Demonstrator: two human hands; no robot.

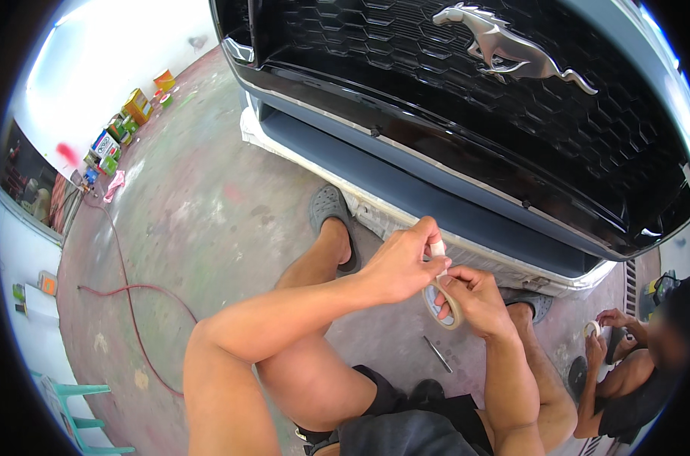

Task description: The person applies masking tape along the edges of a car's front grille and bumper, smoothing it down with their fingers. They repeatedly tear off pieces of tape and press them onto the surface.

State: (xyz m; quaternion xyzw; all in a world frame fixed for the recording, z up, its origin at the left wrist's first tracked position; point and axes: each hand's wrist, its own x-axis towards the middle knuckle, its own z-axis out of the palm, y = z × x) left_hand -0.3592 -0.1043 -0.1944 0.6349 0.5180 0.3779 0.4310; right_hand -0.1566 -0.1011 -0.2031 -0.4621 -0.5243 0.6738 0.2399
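In front of the car bumper, my right hand [478, 299] grips a roll of masking tape [455, 315], its fingers hooked around and into the ring. My left hand [404, 262] is closed, pinching the pale free end of the tape [437, 249] just above the roll. Both hands are close together beside the bumper's lower lip [436, 222], which is dark grey. White masking [394, 216] covers the edge beneath that lip. Above it is a black honeycomb grille [390, 53] with a silver horse-shaped emblem [504, 45].
A pen-like tool [437, 354] lies on the floor below my hands. At right, another person [626, 365] crouches, holding a tape roll [592, 328]. A red hose [128, 304] crosses the floor at left. Cans [137, 106] line the wall; a green chair [79, 410] stands lower left.
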